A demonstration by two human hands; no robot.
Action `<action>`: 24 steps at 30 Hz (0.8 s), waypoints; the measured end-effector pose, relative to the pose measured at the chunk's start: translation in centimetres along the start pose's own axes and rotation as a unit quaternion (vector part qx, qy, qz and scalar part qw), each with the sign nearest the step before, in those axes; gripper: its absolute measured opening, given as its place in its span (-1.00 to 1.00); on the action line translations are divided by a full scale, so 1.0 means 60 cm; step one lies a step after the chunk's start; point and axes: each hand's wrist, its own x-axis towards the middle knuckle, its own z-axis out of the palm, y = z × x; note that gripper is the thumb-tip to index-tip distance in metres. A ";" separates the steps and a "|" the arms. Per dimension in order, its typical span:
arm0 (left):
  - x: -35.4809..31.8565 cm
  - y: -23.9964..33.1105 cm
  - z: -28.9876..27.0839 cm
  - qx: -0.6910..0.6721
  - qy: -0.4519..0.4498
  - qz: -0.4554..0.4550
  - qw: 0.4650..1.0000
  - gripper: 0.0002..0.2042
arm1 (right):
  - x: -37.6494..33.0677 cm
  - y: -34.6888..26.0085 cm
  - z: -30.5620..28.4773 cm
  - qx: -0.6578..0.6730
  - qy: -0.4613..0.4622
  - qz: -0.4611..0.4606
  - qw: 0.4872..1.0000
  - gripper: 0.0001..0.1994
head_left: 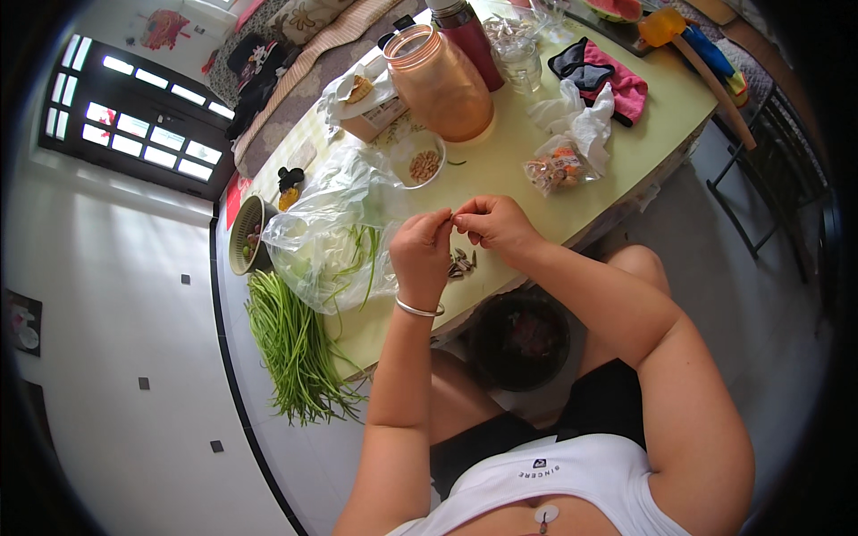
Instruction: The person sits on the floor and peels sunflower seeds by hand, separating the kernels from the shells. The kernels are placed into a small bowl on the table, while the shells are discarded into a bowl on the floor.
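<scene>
Bench (536, 170): your work surface, crowded with a bag and jars.
Plastic bag (331, 223): just left of your hands, green stems inside.
Left hand (422, 250): fingers pinched together on a small seed (450, 214).
Right hand (496, 223): pinched on the same seed.
Shell pile (461, 263): under your hands, near the bench edge.
Risk: the seed could slip from your fingertips, or the shells get brushed off into the dark bin (518, 339).

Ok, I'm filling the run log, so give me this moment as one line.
left hand: pinching small bit | right hand: pinching same bit | husks: on table below hands | bin: under table
</scene>
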 end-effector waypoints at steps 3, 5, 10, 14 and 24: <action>-0.002 0.011 0.000 0.076 -0.005 0.038 0.996 -0.89 | -0.003 -0.001 0.002 -0.004 0.015 -0.011 1.000 -0.88; -0.005 0.015 -0.005 0.119 -0.022 0.051 0.991 -0.90 | -0.005 -0.004 0.007 -0.007 0.019 -0.008 1.000 -0.88; -0.009 0.021 -0.006 0.145 -0.041 0.047 0.987 -0.90 | -0.009 0.000 0.015 -0.044 0.048 -0.042 0.997 -0.90; -0.011 0.022 -0.001 0.123 -0.046 0.032 0.991 -0.88 | -0.002 0.017 0.017 -0.111 0.071 -0.145 0.981 -0.92; -0.019 -0.001 -0.027 -0.348 -0.072 -0.296 0.887 -0.85 | -0.003 -0.006 -0.003 0.049 -0.061 0.038 0.996 -0.97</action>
